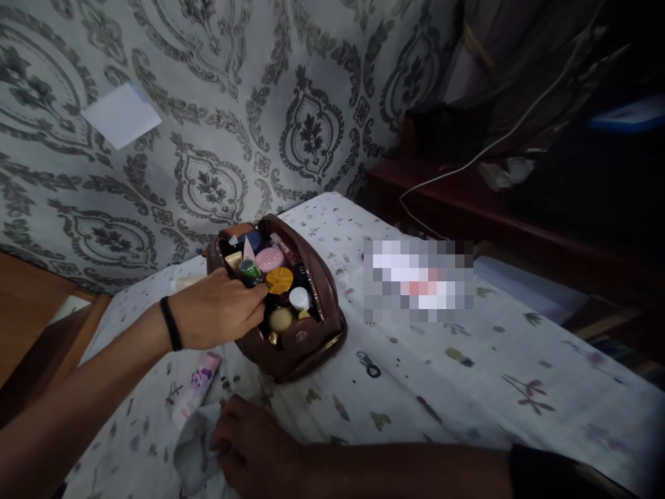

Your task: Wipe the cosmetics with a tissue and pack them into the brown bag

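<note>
Left hand (pixel 223 308) nearer the open brown leather-look bag (pixel 330 298), at its left rim; fingers curled together, pinch cannot be told. Round amber-yellow container (pixel 280 281) inside bag, immediately right of fingertips; green-topped container (pixel 250 270) just beyond them. Bag's long axis slants far-left to near-right on white patterned cloth (pixel 415 388). Right hand (pixel 257 443) lower, fingers bent beside crumpled pale fabric (pixel 194 450); grip unclear.

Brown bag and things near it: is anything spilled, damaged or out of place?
The pink tube lies outside the open brown bag, so it may be out of place. No spill or damage shows, but a pixelated patch hides one area.
</note>
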Demonstrator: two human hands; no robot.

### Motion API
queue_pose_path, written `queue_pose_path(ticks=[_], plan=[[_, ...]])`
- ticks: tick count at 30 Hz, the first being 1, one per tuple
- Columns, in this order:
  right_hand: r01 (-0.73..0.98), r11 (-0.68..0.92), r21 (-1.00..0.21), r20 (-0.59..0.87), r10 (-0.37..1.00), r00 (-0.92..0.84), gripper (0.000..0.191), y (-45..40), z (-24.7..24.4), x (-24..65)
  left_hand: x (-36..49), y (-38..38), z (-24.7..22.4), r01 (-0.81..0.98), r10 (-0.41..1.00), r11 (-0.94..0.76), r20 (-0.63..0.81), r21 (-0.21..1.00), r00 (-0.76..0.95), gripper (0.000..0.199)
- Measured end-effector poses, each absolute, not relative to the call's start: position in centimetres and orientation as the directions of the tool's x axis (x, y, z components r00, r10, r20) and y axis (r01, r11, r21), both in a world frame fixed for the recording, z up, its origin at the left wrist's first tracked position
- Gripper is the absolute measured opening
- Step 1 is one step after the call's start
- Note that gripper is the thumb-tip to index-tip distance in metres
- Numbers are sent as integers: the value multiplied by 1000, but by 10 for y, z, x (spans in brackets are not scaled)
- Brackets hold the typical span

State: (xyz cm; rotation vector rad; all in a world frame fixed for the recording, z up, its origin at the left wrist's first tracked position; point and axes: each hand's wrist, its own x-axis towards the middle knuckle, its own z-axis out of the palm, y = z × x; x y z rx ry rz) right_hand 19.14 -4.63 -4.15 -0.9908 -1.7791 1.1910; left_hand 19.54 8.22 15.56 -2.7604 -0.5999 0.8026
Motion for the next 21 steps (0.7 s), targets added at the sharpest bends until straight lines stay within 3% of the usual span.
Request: queue_pose_path(ticks=[3,12,17,21], plan=[[191,278,-941,180,894,-411,20,-46,-42,192,198,83,157,322,430,-900,-490,-293,758,26],[197,289,-937,186,889,-419,19,-47,-38,195,190,92,158,434,431,-896,-433,-98,792,17],[206,296,-933,186,885,-428,21,-46,-39,194,189,88,160,411,413,-907,-388,-93,824,25],[208,301,-931,189,883,-430,20,-45,-43,190,173,69,165,354,341,-935,-256,2,904,35]])
